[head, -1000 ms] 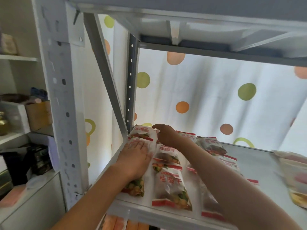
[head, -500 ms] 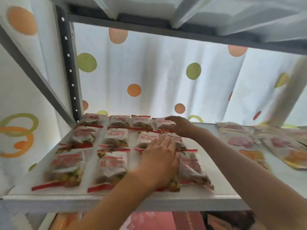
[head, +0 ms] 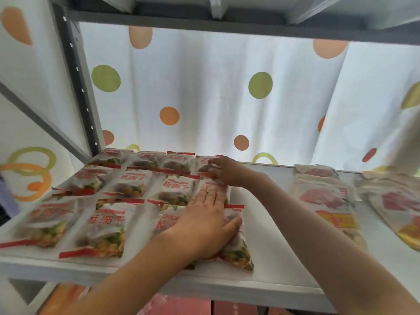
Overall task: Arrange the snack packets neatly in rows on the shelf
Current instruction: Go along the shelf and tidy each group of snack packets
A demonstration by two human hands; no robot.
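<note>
Polka-dot cloth hangs behind the white shelf (head: 261, 223), where our snack packets (head: 106, 226) lie in a grid on its left half. Our left hand (head: 204, 226) presses flat, fingers straight, on the front packet (head: 234, 244) of the rightmost column. Our right hand (head: 227, 171) reaches to the back packet (head: 203, 162), fingers bent at its edge; whether they pinch it we cannot tell. To square this column well, we should hold the front packet down and nudge the back one until its edges line up with its neighbours. Larger bags (head: 327, 196) lie well apart on the right.
</note>
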